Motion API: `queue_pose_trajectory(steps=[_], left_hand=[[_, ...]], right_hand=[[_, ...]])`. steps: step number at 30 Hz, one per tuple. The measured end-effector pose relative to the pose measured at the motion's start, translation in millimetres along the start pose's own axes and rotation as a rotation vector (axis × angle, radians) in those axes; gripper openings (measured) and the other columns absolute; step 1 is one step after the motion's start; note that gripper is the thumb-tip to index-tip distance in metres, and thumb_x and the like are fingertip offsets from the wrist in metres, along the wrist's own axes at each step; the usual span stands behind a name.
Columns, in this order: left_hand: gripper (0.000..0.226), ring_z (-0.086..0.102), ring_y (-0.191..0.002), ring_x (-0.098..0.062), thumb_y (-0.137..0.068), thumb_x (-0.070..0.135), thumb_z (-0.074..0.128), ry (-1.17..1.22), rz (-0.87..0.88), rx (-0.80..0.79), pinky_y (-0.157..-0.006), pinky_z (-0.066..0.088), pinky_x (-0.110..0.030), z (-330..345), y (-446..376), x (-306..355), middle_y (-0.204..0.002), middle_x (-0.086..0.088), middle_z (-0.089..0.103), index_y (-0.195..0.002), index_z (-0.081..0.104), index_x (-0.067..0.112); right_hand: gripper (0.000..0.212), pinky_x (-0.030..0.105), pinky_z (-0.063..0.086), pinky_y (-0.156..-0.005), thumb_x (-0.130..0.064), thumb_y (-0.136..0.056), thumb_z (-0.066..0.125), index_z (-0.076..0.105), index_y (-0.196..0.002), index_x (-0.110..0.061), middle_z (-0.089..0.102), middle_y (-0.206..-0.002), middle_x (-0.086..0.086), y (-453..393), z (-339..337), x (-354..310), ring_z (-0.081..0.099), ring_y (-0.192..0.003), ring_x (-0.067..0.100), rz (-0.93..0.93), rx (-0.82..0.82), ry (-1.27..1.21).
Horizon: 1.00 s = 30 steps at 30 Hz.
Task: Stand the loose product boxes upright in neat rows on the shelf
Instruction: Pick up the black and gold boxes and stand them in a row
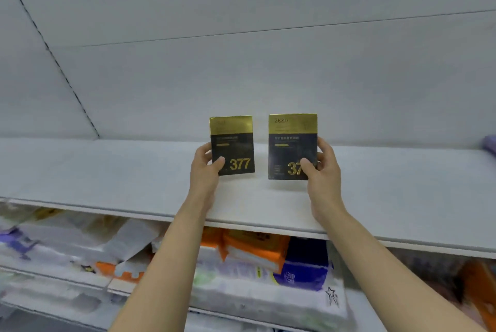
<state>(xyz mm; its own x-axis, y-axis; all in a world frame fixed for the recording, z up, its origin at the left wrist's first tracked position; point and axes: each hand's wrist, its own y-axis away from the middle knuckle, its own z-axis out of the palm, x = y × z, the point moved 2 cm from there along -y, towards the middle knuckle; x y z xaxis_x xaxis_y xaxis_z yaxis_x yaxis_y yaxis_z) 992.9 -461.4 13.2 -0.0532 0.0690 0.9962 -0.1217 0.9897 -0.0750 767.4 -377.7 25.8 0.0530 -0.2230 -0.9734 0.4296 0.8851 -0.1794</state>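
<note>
L hand (205,168) pinches the left black-and-gold cardboard box (232,144) at its lower left corner, R hand (323,170) pinches the right black-and-gold cardboard box (292,145) at its lower right, both upright, apart, over the white shelf board (107,170).

White shelf board with two black-and-gold boxes standing on it

The white shelf (107,170) runs the full width of the view, its front lip sloping down toward 3 o'clock. Near its middle stand two upright boxes: the left box (236,144) and, just beside it toward 3 o'clock but apart from it, the right box (291,144), both facing forward with gold tops and gold "377" print; whether their bases touch the board cannot be told. At the far 3 o'clock edge lies a purple pack (489,144), mostly cut off.
</note>
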Motion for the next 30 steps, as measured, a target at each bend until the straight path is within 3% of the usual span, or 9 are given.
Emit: queue_pose_trajectory(steps=[6,8,11,15,18,21,24,26,30], left_hand=[[0.037,0.063,-0.112,-0.023,-0.097,0.002,0.053,-0.02,-0.049,-0.177,-0.095,0.053,-0.039,7,-69,-5,-0.127,-0.006,0.063,-0.129,0.048,0.021],[0.038,0.062,-0.113,-0.023,-0.097,0.002,0.053,-0.016,-0.056,-0.21,-0.09,0.054,-0.035,12,-86,-8,-0.128,-0.007,0.062,-0.132,0.047,0.017],[0.038,0.06,-0.11,-0.019,-0.098,0.003,0.054,-0.07,-0.046,-0.19,-0.074,0.048,-0.018,18,-102,-8,-0.124,-0.004,0.062,-0.133,0.046,0.014],[0.038,0.059,-0.105,-0.014,-0.096,0.006,0.059,-0.156,0.02,-0.163,-0.069,0.042,-0.01,15,-117,-9,-0.123,-0.002,0.063,-0.132,0.05,0.014],[0.037,0.061,-0.11,-0.018,-0.098,0.014,0.057,-0.263,0.067,-0.19,-0.085,0.048,-0.021,11,-124,-10,-0.127,-0.002,0.063,-0.135,0.052,0.014],[0.034,0.055,-0.121,-0.021,-0.105,0.027,0.039,-0.311,0.092,-0.212,-0.103,0.045,-0.037,5,-122,-7,-0.134,0.002,0.059,-0.137,0.051,0.023],[0.024,0.058,-0.107,-0.012,-0.106,0.031,0.032,-0.402,0.269,-0.32,-0.085,0.046,-0.026,3,-110,-4,-0.11,0.019,0.062,-0.11,0.053,0.044],[0.026,0.06,-0.104,-0.007,-0.104,0.029,0.037,-0.416,0.307,-0.394,-0.078,0.044,-0.023,2,-103,-4,-0.112,0.016,0.065,-0.124,0.048,0.04],[0.043,0.061,-0.105,-0.013,-0.101,0.011,0.039,-0.397,0.276,-0.425,-0.076,0.044,-0.022,-1,-104,-1,-0.121,0.008,0.062,-0.14,0.038,0.03]], right_hand=[[0.051,0.018,0.054,-0.075,-0.001,-0.098,0.049,0.046,-0.136,-0.034,0.065,-0.112,-0.005,-3,38,6,0.064,-0.103,0.009,-0.002,0.105,0.013],[0.052,0.015,0.054,-0.072,0.0,-0.097,0.048,0.046,-0.136,-0.034,0.064,-0.112,-0.003,-3,45,10,0.063,-0.103,0.01,0.008,0.14,0.015],[0.051,0.012,0.052,-0.068,-0.001,-0.097,0.05,0.046,-0.136,-0.033,0.064,-0.112,-0.003,-7,62,15,0.062,-0.103,0.012,0.011,0.148,0.04],[0.051,0.015,0.052,-0.068,0.002,-0.095,0.05,0.048,-0.133,-0.032,0.064,-0.11,0.003,-22,93,22,0.063,-0.098,0.013,0.01,0.13,0.04],[0.052,0.022,0.055,-0.074,0.003,-0.093,0.05,0.049,-0.131,-0.033,0.063,-0.109,0.003,-33,119,27,0.064,-0.096,0.016,-0.012,0.111,0.029],[0.051,0.019,0.053,-0.074,0.005,-0.091,0.049,0.049,-0.13,-0.029,0.063,-0.107,-0.001,-46,141,35,0.063,-0.093,0.014,0.014,0.119,0.068],[0.053,0.027,0.05,-0.091,0.003,-0.087,0.048,0.051,-0.131,-0.027,0.053,-0.12,0.005,-62,157,46,0.056,-0.106,0.016,-0.032,0.168,0.208],[0.053,0.023,0.043,-0.091,0.001,-0.089,0.049,0.048,-0.135,-0.024,0.047,-0.125,0.003,-69,163,48,0.051,-0.108,0.014,-0.017,0.193,0.339],[0.048,0.03,0.049,-0.086,0.001,-0.09,0.048,0.051,-0.131,-0.022,0.064,-0.117,0.0,-77,171,50,0.059,-0.105,0.019,-0.021,0.157,0.404]])
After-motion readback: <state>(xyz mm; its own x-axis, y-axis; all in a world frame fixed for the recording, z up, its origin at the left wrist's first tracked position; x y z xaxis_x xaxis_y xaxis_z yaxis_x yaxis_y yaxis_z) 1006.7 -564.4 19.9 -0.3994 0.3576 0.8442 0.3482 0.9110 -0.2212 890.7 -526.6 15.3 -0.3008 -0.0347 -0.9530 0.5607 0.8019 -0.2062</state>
